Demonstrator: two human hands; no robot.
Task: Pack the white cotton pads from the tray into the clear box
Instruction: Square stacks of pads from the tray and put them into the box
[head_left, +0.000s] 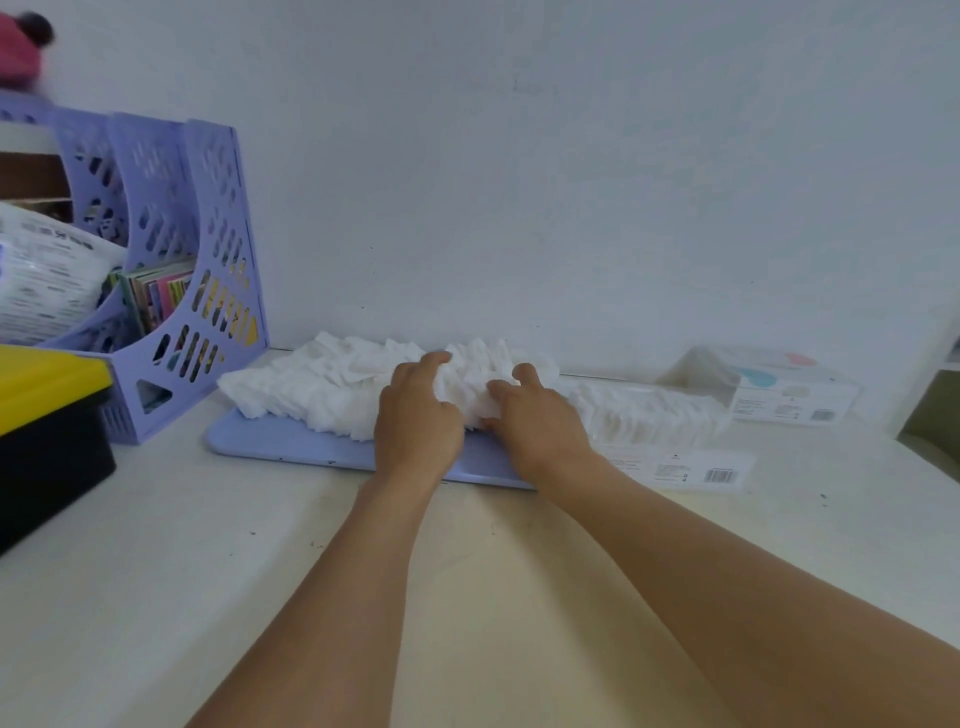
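I have both hands in the heap of white cotton pads (332, 387) on the lilac tray (291, 447). My left hand (418, 410) curls its fingers over the near side of a bunch of pads, and my right hand (540, 415) presses in from the other side, thumb up, so the two hands squeeze one clump between them. The clear box (654, 410) sits just right of the tray, already holding a row of upright pads, with its lid (696, 366) tipped back toward the wall.

Risks as I see them:
- The clump is loose and squeezed only from the sides, so pads from the middle could drop onto the table (260, 571) when I lift.
- The heap leans on itself, so pulling this bunch out may topple neighbouring pads off the tray's front edge.
- The box looks fairly full, so forcing a thick bunch in could crumple the row or push pads over the rim.
- The box looks light, so a sideways shove might slide it toward the carton (795, 395) behind it.
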